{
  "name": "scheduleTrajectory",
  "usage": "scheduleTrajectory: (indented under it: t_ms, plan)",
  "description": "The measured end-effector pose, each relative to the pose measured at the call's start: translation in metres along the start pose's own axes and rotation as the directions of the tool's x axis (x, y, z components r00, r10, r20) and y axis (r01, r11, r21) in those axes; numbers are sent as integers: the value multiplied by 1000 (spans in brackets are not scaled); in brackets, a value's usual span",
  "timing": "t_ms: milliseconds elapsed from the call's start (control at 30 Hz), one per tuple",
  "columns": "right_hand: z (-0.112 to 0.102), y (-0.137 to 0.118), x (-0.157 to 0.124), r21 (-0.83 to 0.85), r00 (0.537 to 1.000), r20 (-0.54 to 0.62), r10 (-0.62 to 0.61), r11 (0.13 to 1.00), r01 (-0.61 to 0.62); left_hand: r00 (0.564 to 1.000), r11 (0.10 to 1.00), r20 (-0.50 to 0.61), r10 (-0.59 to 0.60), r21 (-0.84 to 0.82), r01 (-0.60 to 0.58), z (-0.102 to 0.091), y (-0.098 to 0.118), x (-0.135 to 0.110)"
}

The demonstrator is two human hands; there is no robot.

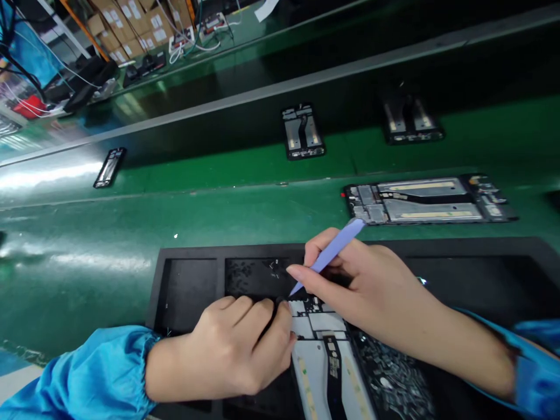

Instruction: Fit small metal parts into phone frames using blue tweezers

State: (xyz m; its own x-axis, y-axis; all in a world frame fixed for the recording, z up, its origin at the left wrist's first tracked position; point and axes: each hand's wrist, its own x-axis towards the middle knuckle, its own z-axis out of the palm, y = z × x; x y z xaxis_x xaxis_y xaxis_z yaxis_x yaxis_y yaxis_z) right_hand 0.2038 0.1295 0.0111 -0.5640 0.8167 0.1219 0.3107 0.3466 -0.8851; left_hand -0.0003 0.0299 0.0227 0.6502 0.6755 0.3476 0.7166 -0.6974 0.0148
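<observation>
Phone (311,361) by purple tool (333,249) tip (contact unclear).

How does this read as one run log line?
left hand: at top corner of opened phone; right hand: holds purple tool, tip by that corner; black tray: beneath phone; beyond tray: another phone on green table
</observation>
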Motion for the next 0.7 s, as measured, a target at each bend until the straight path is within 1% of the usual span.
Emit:
scheduleTrajectory:
  t_ms: [100, 233, 300, 367, 433, 500, 600, 700]
  plan:
    - [1, 1, -1, -21, 999, -16, -40, 999, 40, 1000, 1000, 12, 13, 17, -13, 0, 0, 0]
    - [1, 2, 0, -14, 1000, -17, -25, 1000, 25, 999, 999, 41, 21, 33, -23, -2, 0, 1]
    - [2, 2, 0, 3, 1000, -1, 25, 1000, -25, 998, 998, 51, 23, 49, -26, -2, 0, 2]
    - [2, 2, -1, 33, 994, 11, 113, 993, -113, 998, 997, 63, 28, 74, -33, -2, 1, 2]
    - [2, 2, -1, 77, 978, -2, 207, 975, -207, 996, 995, 78, 40, 88, -47, -1, 3, 1]
    - [2, 4, -2, 121, 963, -22, 270, 957, -265, 996, 994, 66, 57, 88, -62, 1, 4, -2]
    - [3, 6, -3, 153, 954, -26, 298, 945, -291, 998, 997, 43, 49, 57, -51, 5, 4, -4]
    - [5, 7, -3, 161, 948, -12, 317, 937, -311, 996, 999, 88, 8, -35, -5, 6, 2, -4]
